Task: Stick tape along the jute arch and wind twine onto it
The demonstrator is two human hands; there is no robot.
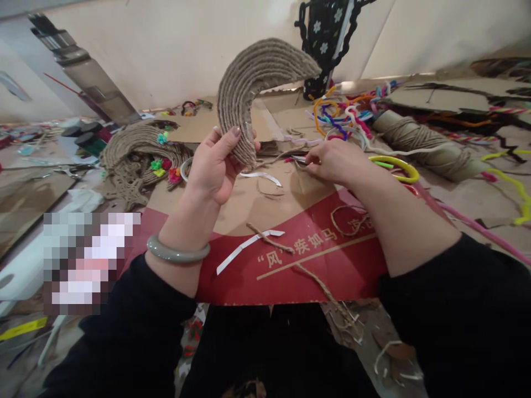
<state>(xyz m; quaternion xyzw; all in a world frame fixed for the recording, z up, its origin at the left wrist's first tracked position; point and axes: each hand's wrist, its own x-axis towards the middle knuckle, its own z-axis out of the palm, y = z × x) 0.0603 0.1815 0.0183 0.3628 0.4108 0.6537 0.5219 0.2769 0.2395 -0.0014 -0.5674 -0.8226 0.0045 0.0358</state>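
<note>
My left hand (219, 163) grips the lower end of a crescent (249, 88) covered in rows of brown twine, held up above the cardboard. From the crescent's lower tip a loose strand of twine (276, 160) runs right toward my right hand (338, 160). That hand is closed in a pinch, low over the cardboard. A thin silvery piece (297, 159) shows at its fingertips; its kind and what the fingers hold are unclear. Below lies a red and brown cardboard sheet (332, 271) with white paper strips (236, 254) and twine scraps (315, 279).
To the left are more twine-covered shapes (128, 149), small jars (89, 141) and a tall bottle (89, 77). A twine spool (427, 146), coloured pipe cleaners (332, 119) and a yellow ring (400, 166) lie right. A black floral container (326, 44) stands behind.
</note>
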